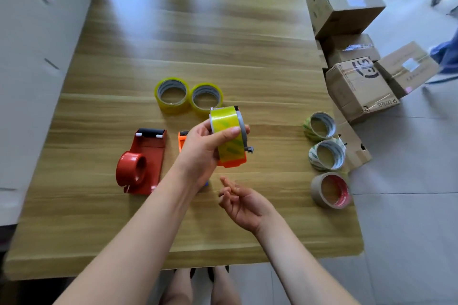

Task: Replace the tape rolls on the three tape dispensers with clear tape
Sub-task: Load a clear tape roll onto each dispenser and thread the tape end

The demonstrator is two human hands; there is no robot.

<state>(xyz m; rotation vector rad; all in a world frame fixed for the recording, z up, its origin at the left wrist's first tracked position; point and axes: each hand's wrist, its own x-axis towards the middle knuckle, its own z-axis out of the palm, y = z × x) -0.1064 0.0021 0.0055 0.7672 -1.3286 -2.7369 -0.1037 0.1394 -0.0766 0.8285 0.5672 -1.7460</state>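
Note:
My left hand [205, 146] grips an orange tape dispenser [233, 160] with a clear yellowish roll [226, 122] on it, held above the wooden table [198, 39]. My right hand [241, 202] hovers palm up just below it, fingers relaxed and holding nothing. A red dispenser [141, 161] with no roll lies on the table at the left. Another orange dispenser [183, 140] lies mostly hidden behind my left hand. Two clear tape rolls [171, 95] [206, 98] lie flat behind the dispensers.
Three used rolls stand along the table's right edge: two pale green-printed ones [319, 126] [327, 155] and a brown one [332, 190]. Cardboard boxes [359, 89] are stacked on the floor to the right. A white surface [32, 57] borders the table's left side.

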